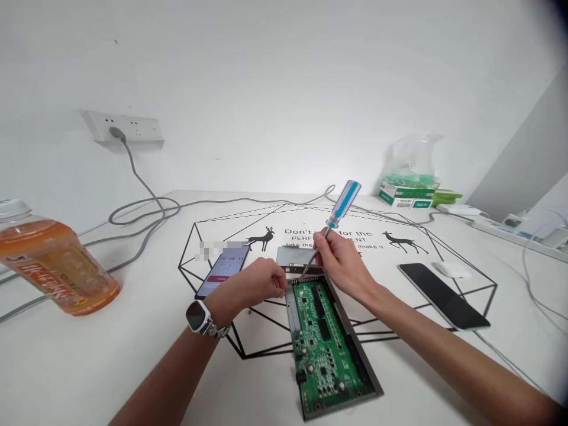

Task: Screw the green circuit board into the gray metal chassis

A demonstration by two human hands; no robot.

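Observation:
A green circuit board [322, 343] lies in a grey metal tray [364, 370] on the white table, in front of me. My right hand [339, 263] grips a screwdriver with a blue and white handle [345, 203]; its tip touches the board's far left corner. My left hand [261, 283], with a watch on the wrist, is closed at the tray's far left corner, fingers pinched against it. A grey metal plate [290, 257] lies just behind the tray.
A phone with a lit timer [224, 267] lies left of the hands; a dark phone [444, 294] and a white mouse [451, 270] lie right. An orange drink bottle [53, 260] stands far left. Grey cables [146, 219] run from a wall socket [126, 128]. Green boxes [408, 195] sit at the back.

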